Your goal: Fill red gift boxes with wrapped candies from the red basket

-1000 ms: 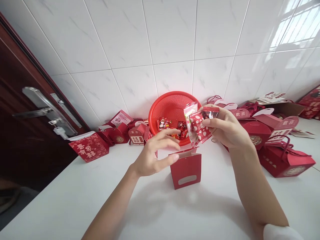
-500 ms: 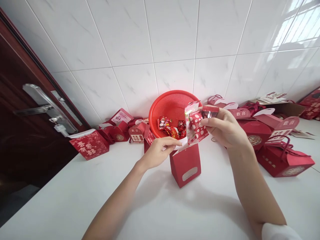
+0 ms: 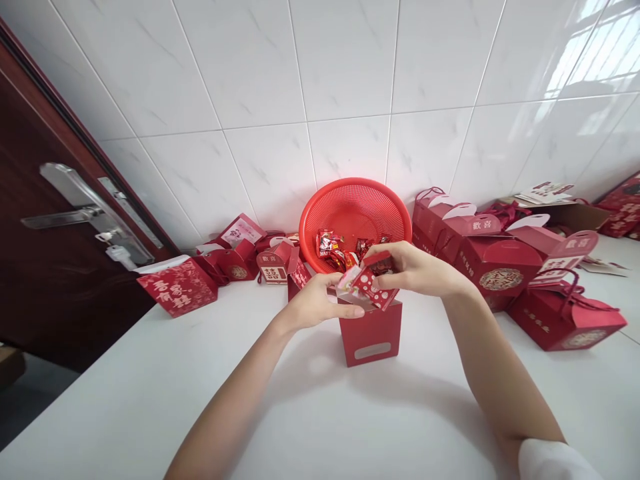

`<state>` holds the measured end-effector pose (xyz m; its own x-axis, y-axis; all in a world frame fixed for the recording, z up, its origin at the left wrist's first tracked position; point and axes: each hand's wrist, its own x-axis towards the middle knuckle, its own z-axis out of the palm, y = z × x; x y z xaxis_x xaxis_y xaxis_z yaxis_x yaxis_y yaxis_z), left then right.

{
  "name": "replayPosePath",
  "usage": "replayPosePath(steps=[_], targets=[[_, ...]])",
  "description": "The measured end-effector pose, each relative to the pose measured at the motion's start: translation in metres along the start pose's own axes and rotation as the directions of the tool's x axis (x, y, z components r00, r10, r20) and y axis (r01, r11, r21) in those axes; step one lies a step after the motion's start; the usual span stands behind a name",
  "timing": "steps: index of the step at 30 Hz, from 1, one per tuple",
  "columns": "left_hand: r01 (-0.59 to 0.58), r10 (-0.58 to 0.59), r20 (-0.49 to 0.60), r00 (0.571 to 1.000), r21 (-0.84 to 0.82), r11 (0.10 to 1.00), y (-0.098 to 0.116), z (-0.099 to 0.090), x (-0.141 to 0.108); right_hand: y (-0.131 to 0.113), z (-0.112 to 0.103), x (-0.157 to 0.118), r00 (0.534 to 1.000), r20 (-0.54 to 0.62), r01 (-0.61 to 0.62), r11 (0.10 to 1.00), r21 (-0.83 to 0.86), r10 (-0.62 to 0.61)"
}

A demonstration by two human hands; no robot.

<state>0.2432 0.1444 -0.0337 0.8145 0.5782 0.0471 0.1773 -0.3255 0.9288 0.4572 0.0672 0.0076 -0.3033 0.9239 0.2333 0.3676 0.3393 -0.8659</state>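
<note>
A red paper gift box (image 3: 371, 337) stands upright on the table with its top open and a pale window low on its front. My left hand (image 3: 314, 303) is at the box's upper left edge, thumb across the front and fingers behind, gripping the rim. My right hand (image 3: 417, 270) pinches several wrapped candies over the opening. Among them are a red packet with white dots (image 3: 373, 285) and a pink and clear wrapper (image 3: 349, 279). The lower ends of the packets reach the box's mouth. The inside of the box is mostly hidden.
Behind the box, a red plastic basket (image 3: 313, 207) with loose candies leans near the tiled wall. Red gift boxes (image 3: 500, 270) crowd the right side, and more boxes (image 3: 180, 287) stand at the left. A dark door (image 3: 30, 280) with keys in its lock is at far left.
My right hand has lowered the candies leftward to the box's mouth. My left hand's thumb has moved across the box front, and the box has turned slightly and is more square to me.
</note>
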Motion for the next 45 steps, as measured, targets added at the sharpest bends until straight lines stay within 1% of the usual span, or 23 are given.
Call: replayPosePath(steps=[2,3,6,7,9,11,14,16,19,21,23,25,26,27,28,30,32,33,35,38,40,42,45], targets=[[-0.005,0.007,-0.031,0.999,0.059,0.998,-0.002,-0.002,0.0,0.0,-0.001,-0.002,0.997,0.08,0.006,0.989,-0.146,0.006],[-0.006,0.01,-0.044,0.999,0.084,0.996,-0.003,-0.002,0.0,0.0,0.0,-0.003,0.996,0.093,0.013,0.977,-0.212,0.007],[-0.01,0.011,-0.028,1.0,0.055,0.998,-0.002,-0.002,0.0,-0.005,0.002,-0.007,1.0,0.023,0.017,0.946,-0.324,-0.01],[-0.006,0.006,-0.013,1.0,0.031,1.0,-0.001,-0.001,0.0,-0.008,0.003,-0.008,1.0,-0.011,0.02,0.948,-0.317,-0.025],[0.007,-0.007,-0.003,1.0,0.007,1.0,0.001,0.0,-0.001,-0.012,0.005,-0.01,0.996,-0.054,0.058,0.969,-0.24,-0.073],[0.012,-0.012,-0.002,1.0,-0.002,1.0,0.002,0.001,0.0,-0.014,0.006,-0.01,0.992,-0.038,0.115,0.979,-0.166,-0.123],[0.008,-0.008,0.006,1.0,-0.004,1.0,0.002,0.001,0.0,-0.012,0.007,-0.007,0.991,0.01,0.131,0.966,-0.224,-0.132],[0.013,-0.013,-0.005,1.0,0.028,1.0,0.003,0.0,0.0,-0.009,0.008,-0.006,0.99,-0.001,0.133,0.953,-0.271,-0.138],[0.01,-0.009,-0.011,1.0,0.056,0.998,0.004,0.0,-0.001,-0.008,0.007,-0.006,0.982,-0.007,0.181,0.95,-0.255,-0.189],[-0.007,0.008,-0.003,1.0,0.049,0.999,0.005,0.0,-0.001,-0.007,0.007,-0.008,0.984,0.051,0.18,0.946,-0.268,-0.173],[-0.012,0.012,0.003,1.0,0.041,0.999,0.005,-0.001,0.0,-0.006,0.006,-0.009,0.981,0.16,0.151,0.944,-0.293,-0.107],[-0.009,0.009,0.01,1.0,0.041,0.999,0.004,-0.001,0.001,-0.007,0.005,-0.011,0.961,0.27,0.143,0.944,-0.296,-0.06],[-0.005,0.004,0.018,1.0,0.043,0.999,0.004,-0.002,0.001,-0.008,0.004,-0.013,0.952,0.299,0.146,0.947,-0.287,-0.056],[0.002,-0.003,0.025,1.0,0.052,0.999,0.003,-0.002,0.001,-0.009,0.004,-0.014,0.952,0.3,0.15,0.95,-0.272,-0.065],[0.011,-0.012,0.024,1.0,0.067,0.998,0.002,-0.003,0.001,-0.01,0.003,-0.015,0.961,0.264,0.148,0.957,-0.25,-0.08],[0.041,-0.042,0.004,0.999,0.104,0.994,0.001,-0.003,0.0,-0.012,0.003,-0.016,0.986,0.117,0.134,0.975,-0.176,-0.115],[0.061,-0.058,-0.021,0.998,0.124,0.99,0.001,-0.003,0.0,-0.013,0.005,-0.015,0.99,-0.016,0.138,0.986,-0.095,-0.14],[0.054,-0.052,-0.019,0.998,0.117,0.992,0.001,-0.002,0.0,-0.012,0.006,-0.013,0.988,-0.041,0.143,0.986,-0.084,-0.147],[0.027,-0.028,0.012,1.0,0.076,0.997,0.002,-0.002,0.0,-0.009,0.008,-0.009,0.99,0.006,0.141,0.98,-0.142,-0.141],[0.0,-0.002,0.049,0.999,0.041,0.999,0.003,-0.001,0.0,-0.003,0.011,-0.002,0.988,0.107,0.138,0.94,-0.312,-0.11],[0.004,-0.007,0.05,0.999,0.049,0.999,0.004,-0.002,0.0,0.001,0.013,0.001,0.989,0.108,0.138,0.916,-0.377,-0.105],[0.003,-0.005,0.043,0.999,0.06,0.998,0.004,-0.002,0.0,0.003,0.012,0.002,0.99,0.113,0.128,0.906,-0.403,-0.089],[-0.011,0.009,0.039,0.999,0.051,0.999,0.003,-0.002,0.001,0.001,0.007,-0.001,0.974,0.223,0.122,0.913,-0.389,-0.035]])
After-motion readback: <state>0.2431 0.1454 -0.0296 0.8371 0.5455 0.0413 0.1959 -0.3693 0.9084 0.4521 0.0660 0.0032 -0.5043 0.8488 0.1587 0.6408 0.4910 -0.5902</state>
